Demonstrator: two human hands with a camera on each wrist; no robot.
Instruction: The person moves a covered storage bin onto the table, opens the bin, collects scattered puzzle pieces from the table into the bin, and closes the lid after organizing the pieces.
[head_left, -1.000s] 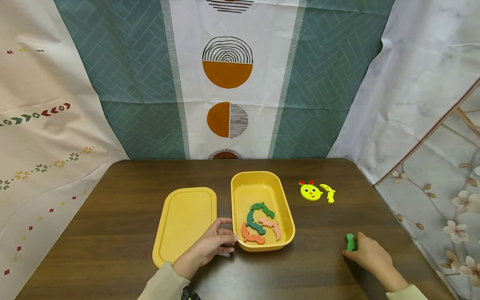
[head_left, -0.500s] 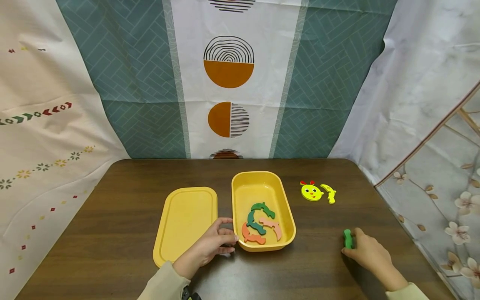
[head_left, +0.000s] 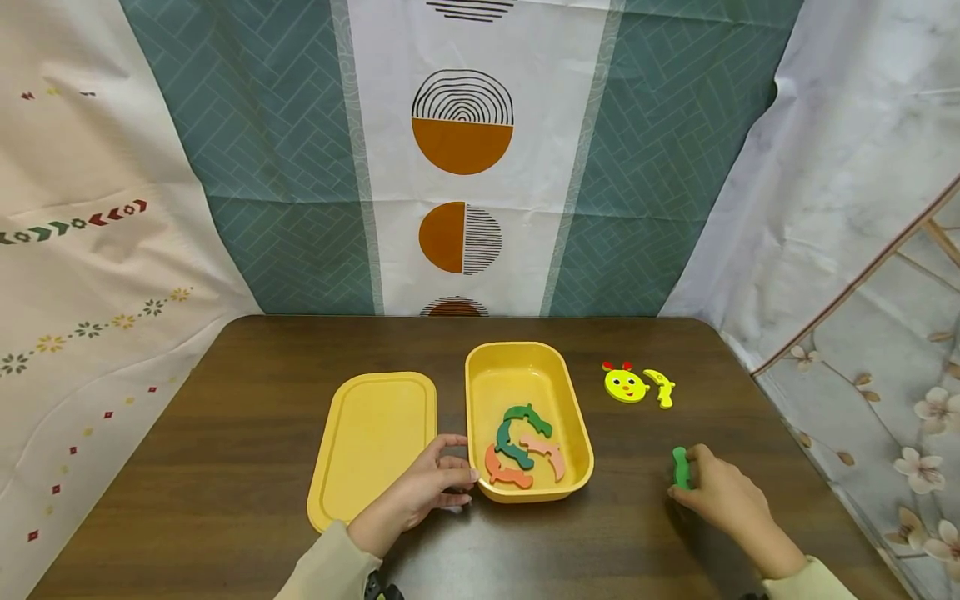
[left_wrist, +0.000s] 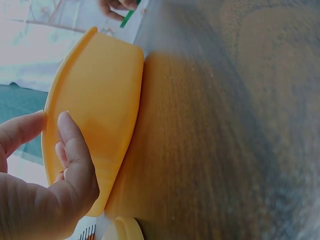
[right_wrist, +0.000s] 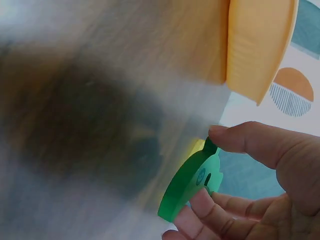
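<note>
My right hand [head_left: 723, 493] pinches a green curved puzzle piece [head_left: 681, 468] above the table's right part. In the right wrist view the thumb is on one end of this green piece [right_wrist: 186, 180], with fingers behind its lower side; a small printed mark shows on its face. My left hand [head_left: 426, 483] touches the left wall and rim of the yellow box [head_left: 577, 433] near its front corner, fingers spread apart. Inside the box lie a green piece [head_left: 529, 417], a dark teal piece [head_left: 513, 450], an orange piece [head_left: 508, 473] and a pink piece [head_left: 552, 454].
A yellow lid [head_left: 375, 442] lies flat left of the box. Right of the box, towards the back, are a smiling yellow caterpillar-head piece [head_left: 626, 385] and a yellow curved piece [head_left: 663, 388]. Patterned cloths hang behind the dark wooden table [head_left: 255, 433] and at its sides.
My right hand has moved left and a little farther back with the green puzzle piece. The left hand keeps its place at the box.
</note>
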